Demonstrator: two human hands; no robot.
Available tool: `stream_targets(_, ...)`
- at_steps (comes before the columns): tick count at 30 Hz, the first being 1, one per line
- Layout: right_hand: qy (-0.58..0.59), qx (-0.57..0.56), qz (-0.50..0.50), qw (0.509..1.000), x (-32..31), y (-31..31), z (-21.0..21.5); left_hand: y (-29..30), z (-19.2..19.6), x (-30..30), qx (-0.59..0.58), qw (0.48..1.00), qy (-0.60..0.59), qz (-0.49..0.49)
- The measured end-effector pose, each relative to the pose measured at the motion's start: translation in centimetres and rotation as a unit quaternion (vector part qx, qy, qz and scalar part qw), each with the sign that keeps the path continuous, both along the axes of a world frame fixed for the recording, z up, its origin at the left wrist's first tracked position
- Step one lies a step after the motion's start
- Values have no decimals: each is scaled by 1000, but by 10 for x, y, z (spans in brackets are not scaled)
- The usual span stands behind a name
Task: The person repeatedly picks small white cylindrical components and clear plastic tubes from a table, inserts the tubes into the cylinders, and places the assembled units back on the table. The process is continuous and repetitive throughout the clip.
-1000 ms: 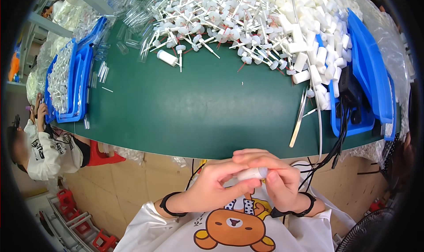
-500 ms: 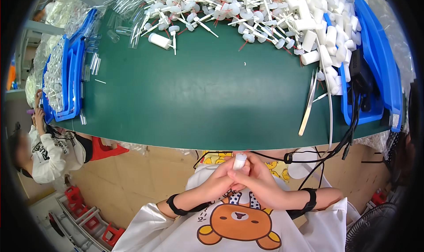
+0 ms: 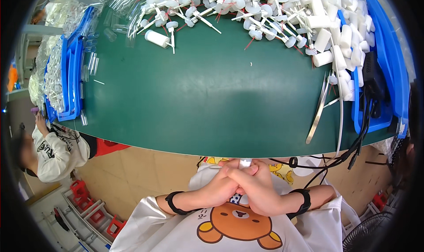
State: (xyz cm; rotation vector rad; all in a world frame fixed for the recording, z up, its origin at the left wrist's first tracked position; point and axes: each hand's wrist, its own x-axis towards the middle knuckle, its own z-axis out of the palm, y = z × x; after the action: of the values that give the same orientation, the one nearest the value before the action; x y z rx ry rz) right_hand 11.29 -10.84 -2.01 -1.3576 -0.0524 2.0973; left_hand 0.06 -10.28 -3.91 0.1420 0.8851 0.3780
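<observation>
Just below the table's front edge, my left hand [image 3: 222, 186] and my right hand [image 3: 255, 185] are clasped together around a small white plastic bottle [image 3: 245, 163]. Only the bottle's upper end shows between the thumbs; fingers cover the rest. Both hands are closed, the right thumb lying across the left hand. At the far side of the green table [image 3: 198, 106], white stems with round caps and thin red threads [image 3: 194, 16] form a heap. Beside its left end a single white bottle [image 3: 157, 39] lies on its side.
More white bottles [image 3: 323, 58] are piled at the far right by blue trays [image 3: 388, 66]. Metal tweezers [image 3: 318, 115] and a pale cable [image 3: 341, 119] lie near them. Clear tubes [image 3: 93, 64] and blue trays [image 3: 76, 75] of small parts stand left, with a co-worker [image 3: 57, 150] beyond.
My hands have moved slightly down in the picture and closed further over the bottle, hiding more of it. The table view has shifted a little. The heaped parts look unchanged.
</observation>
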Motion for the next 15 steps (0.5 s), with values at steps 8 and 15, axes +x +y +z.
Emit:
stream_targets(8, -31, 124, 114, 985, 21, 8, -9, -9, -5, 17, 3, 996, 4, 92)
stream_targets(15, -48, 131, 175, 975, 28, 15, -5, -11, -24, 10, 68, 990, -107, 62)
